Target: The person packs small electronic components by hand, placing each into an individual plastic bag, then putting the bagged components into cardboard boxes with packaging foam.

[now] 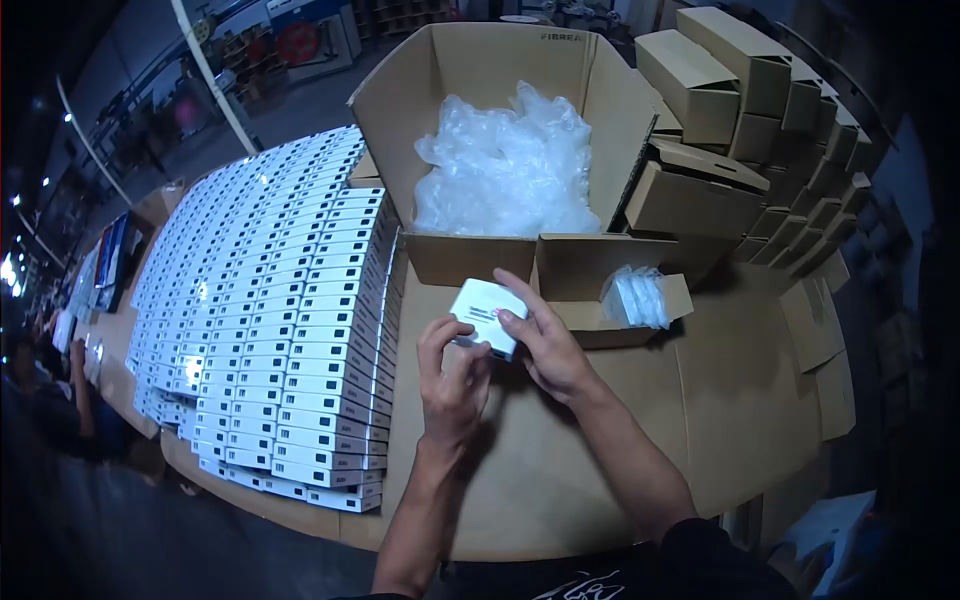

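A small white box with dark print on its face is held over the cardboard-covered table in the head view. My right hand grips its right side, thumb on the printed face and index finger along the upper edge. At the lower left corner, my left hand has curled fingers pressed to the box. To the left stand long stacked rows of flat white boxes with dark marks on their ends. Just beyond my hands lies an open cardboard carton with plastic-wrapped items inside.
Behind is a large open cardboard box filled with clear plastic bags. Brown cartons are piled at the right. Flattened cardboard lies at the table's right edge. Another person's arm shows at far left.
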Available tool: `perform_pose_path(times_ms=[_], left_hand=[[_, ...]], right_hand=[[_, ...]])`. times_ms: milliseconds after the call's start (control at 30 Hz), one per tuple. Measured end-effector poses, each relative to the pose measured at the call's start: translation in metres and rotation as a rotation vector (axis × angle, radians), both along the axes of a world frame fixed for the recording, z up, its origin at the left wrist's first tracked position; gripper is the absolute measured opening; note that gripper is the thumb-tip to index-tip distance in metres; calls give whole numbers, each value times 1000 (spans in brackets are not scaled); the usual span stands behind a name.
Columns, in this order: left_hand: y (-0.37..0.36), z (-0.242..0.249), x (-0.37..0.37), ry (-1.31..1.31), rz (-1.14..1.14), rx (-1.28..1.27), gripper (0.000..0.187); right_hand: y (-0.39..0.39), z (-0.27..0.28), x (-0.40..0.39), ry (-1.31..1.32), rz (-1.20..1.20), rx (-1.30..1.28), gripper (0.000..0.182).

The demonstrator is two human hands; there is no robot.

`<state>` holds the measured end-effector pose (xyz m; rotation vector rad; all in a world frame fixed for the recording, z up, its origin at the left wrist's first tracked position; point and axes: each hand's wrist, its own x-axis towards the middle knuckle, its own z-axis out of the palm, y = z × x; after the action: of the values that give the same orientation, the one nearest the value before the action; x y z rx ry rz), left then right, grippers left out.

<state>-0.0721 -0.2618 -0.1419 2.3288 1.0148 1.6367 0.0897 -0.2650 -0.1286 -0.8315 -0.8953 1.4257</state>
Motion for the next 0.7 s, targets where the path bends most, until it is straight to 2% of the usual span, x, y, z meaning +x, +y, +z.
perform_pose_path(times_ms=[33,100,167,200,233,267,333,400,467,500,600,633,700], left_hand=[[-2,12,0,-10,-65,-45,32],[-2,37,-4,-31,-185,-134,25],[23,32,-11,-239,-220,-243,18],[33,31,-11,-343,-235,-301,16],[45,46,-3,-274,-52,-301,15],[61,56,6,-245,25,-322,17],[94,64,25,-219,147,-455,34],[123,76,48,-110,240,-592,40],[150,72,64,-17,269,-496,38],[160,66,69,31,282,-449,37],[182,62,74,-69,154,-287,30],[187,66,73,-106,89,-374,24],[198,73,71,-196,-5,-389,24]], right_hand=[[-2,7,2,52,-20,-1,42],[-3,8,18,-21,-26,56,35],[-4,16,27,-57,-74,99,22],[-6,24,32,-152,-83,135,21],[-5,32,40,-247,-90,169,20],[-2,42,45,-342,-97,206,20],[9,56,46,-342,-214,200,22],[26,58,62,-837,-356,374,19],[38,66,65,-879,-403,396,19],[43,70,66,-899,-429,404,19],[65,77,74,-888,-469,370,21],[74,79,80,-906,-456,350,23],[94,84,87,-926,-477,365,25]])
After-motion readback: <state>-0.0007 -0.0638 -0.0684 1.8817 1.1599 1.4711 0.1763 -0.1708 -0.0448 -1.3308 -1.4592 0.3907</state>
